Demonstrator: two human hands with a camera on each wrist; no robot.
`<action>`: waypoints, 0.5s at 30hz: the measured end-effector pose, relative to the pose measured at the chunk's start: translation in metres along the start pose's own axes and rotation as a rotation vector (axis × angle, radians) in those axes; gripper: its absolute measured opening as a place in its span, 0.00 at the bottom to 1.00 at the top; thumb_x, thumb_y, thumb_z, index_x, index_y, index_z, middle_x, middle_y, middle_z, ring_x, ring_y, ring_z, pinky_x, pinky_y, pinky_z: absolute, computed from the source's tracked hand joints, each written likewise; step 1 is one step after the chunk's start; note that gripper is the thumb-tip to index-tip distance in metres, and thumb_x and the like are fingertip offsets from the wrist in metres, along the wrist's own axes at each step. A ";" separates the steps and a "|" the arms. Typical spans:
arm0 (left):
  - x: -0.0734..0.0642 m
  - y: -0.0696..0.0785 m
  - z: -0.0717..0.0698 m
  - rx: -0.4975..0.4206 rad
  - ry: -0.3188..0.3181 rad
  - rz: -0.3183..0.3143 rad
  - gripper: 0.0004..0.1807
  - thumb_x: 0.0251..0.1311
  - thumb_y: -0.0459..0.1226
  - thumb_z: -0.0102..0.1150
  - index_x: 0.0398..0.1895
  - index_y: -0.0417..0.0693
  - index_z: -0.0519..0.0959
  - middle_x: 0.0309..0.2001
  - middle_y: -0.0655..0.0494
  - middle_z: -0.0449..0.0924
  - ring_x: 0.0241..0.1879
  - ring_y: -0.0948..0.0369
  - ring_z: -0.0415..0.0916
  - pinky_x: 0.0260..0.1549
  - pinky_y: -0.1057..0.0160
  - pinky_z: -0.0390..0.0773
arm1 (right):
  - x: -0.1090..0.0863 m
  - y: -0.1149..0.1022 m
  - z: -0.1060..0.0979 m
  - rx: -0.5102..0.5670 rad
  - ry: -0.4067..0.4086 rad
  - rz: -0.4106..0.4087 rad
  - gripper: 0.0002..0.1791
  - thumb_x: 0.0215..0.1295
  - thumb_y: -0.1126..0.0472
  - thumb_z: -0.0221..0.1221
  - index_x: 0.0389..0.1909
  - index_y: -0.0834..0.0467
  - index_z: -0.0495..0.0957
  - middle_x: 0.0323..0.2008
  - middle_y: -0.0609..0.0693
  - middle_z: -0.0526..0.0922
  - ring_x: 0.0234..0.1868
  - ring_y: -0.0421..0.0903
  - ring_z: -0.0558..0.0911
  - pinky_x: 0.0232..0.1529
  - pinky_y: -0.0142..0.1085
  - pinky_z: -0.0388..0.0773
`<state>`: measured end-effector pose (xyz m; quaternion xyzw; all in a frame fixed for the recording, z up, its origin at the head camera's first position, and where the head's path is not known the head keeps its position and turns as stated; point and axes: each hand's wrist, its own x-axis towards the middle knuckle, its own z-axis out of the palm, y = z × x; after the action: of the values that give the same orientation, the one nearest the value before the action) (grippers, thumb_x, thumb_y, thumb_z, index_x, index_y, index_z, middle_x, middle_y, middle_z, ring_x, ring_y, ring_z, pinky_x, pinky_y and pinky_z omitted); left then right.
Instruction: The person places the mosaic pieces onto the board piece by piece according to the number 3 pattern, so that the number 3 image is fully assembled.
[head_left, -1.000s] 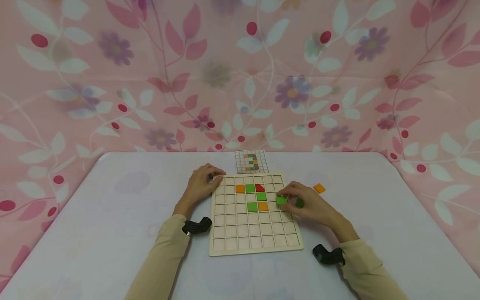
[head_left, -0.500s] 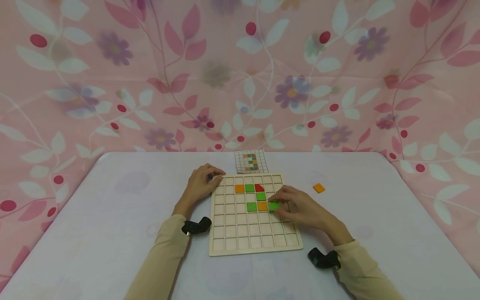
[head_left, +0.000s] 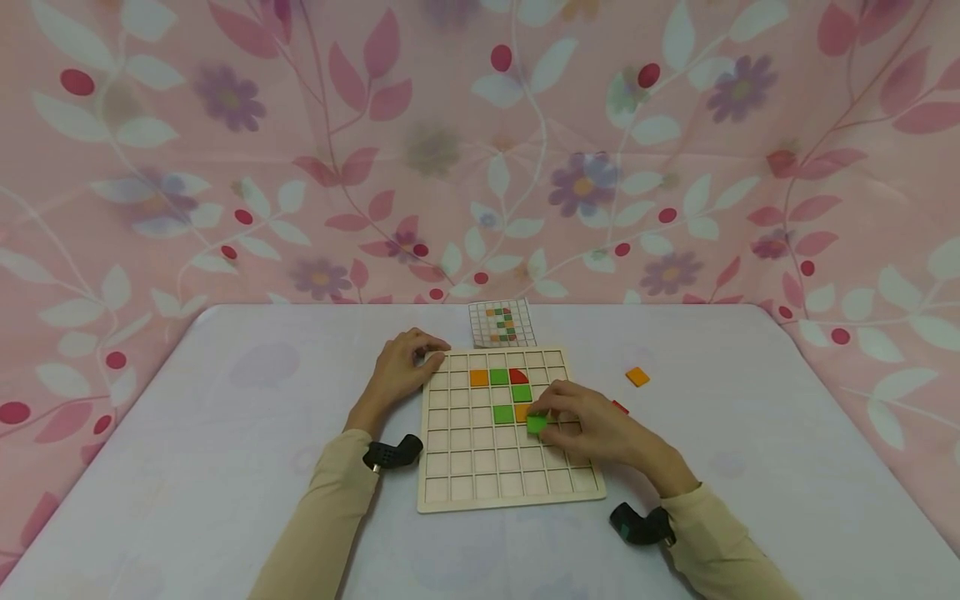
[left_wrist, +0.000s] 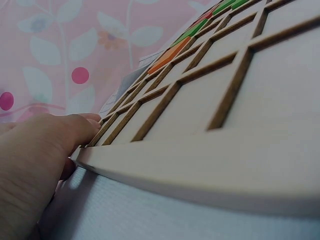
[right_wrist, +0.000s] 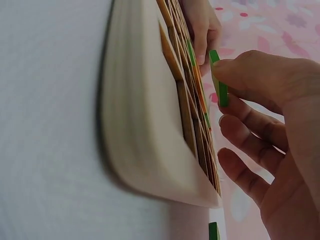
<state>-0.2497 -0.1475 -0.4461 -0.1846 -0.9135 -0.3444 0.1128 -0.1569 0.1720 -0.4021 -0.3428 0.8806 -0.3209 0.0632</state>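
A wooden grid board lies on the table, with orange, green and red tiles in several far cells. My left hand grips its far left corner; in the left wrist view, fingers lie over the corner and one shows below the edge. Above the board, my right hand pinches a green square tile between thumb and fingertips. That tile stands tilted, apart from the grid, in the right wrist view. It is near an orange tile in the board, which the fingers partly cover.
A printed pattern card lies just behind the board. Right of the board are a loose orange tile and a red piece, partly hidden by my right hand. A green piece shows low in the right wrist view.
My right hand has carried the green tile left across the board and slightly nearer me. A red piece beside that hand has come into sight. The left hand stays put.
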 end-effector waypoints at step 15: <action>-0.001 0.000 0.000 -0.001 -0.008 -0.007 0.08 0.60 0.42 0.61 0.40 0.57 0.85 0.37 0.57 0.80 0.35 0.59 0.69 0.38 0.59 0.60 | 0.002 -0.003 0.007 -0.086 0.000 -0.045 0.14 0.59 0.55 0.63 0.47 0.46 0.80 0.45 0.37 0.76 0.45 0.35 0.74 0.45 0.31 0.73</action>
<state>-0.2491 -0.1477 -0.4467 -0.1828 -0.9144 -0.3446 0.1078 -0.1545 0.1650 -0.4051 -0.3648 0.8857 -0.2843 0.0411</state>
